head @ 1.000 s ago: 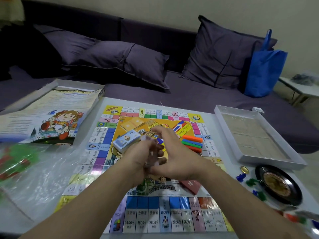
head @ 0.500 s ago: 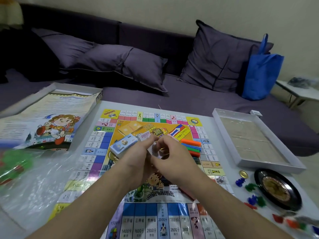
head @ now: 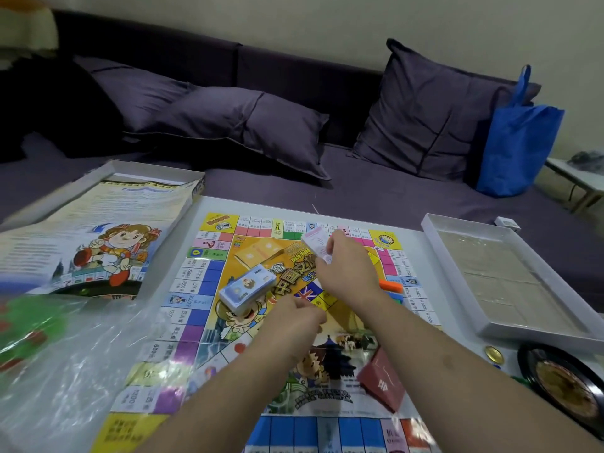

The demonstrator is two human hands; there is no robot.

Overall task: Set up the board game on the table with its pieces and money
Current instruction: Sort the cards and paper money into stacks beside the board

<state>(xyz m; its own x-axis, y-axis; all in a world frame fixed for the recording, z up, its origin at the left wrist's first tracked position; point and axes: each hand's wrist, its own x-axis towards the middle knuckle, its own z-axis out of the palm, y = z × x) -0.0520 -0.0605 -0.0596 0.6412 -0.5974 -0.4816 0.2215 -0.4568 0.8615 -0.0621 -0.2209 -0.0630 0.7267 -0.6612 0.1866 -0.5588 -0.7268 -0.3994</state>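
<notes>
The colourful game board (head: 191,333) lies flat on the white table. My right hand (head: 348,268) reaches over the board's far side and is shut on a small stack of pink-and-white cards (head: 314,241), held above the top row of squares. My left hand (head: 299,315) hovers over the board's middle with its fingers curled and nothing visible in them. A stack of blue-backed cards (head: 246,288) lies on the board just left of that hand. A dark red card deck (head: 380,382) rests near the board's lower right. Orange and blue bars (head: 390,286) peek out beside my right wrist.
The box lid with a cartoon child (head: 98,243) lies at the left, a crumpled plastic bag (head: 65,371) in front of it. A white box tray (head: 510,279) sits at the right, with a gold coin (head: 493,353) and black roulette dish (head: 562,380). A sofa stands behind.
My hands have parted. The right hand has carried the pink-and-white cards to the board's far side. The blue-backed stack now lies on the board, out of my left hand.
</notes>
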